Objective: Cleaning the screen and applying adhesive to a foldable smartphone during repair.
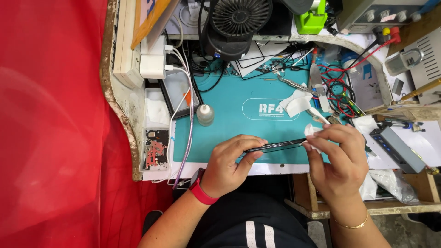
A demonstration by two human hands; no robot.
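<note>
Over a cluttered repair bench (275, 169), your left hand (229, 160) pinches a slim black phone (274, 145) by its near end, turned edge-up just above the teal work mat (220, 133), probably so that its narrow side faces you and the other hand can reach it. Your right hand (337, 158) is closed on a small white wipe (313, 133), pressed to the phone's far end between thumb and fingers; the grip looks suited to rubbing along the edge. A small clear bottle with a white cap (205, 114) stands on the mat just left of the work, within easy reach, and crumpled white tissue (296, 103) lies beyond the phone, near tweezers (291, 83) and a tangle of red and black leads (337, 87). A black fan (239, 16) sits at the back of the bench, a tray of small red and black parts (155, 149) at its left edge. Seen edge-on, the phone shows neither screen nor back, and your fingers cover both its ends. What the bottle holds cannot be told. A red sheet (50, 124) fills the left of the view, hiding whatever lies beneath it.
</note>
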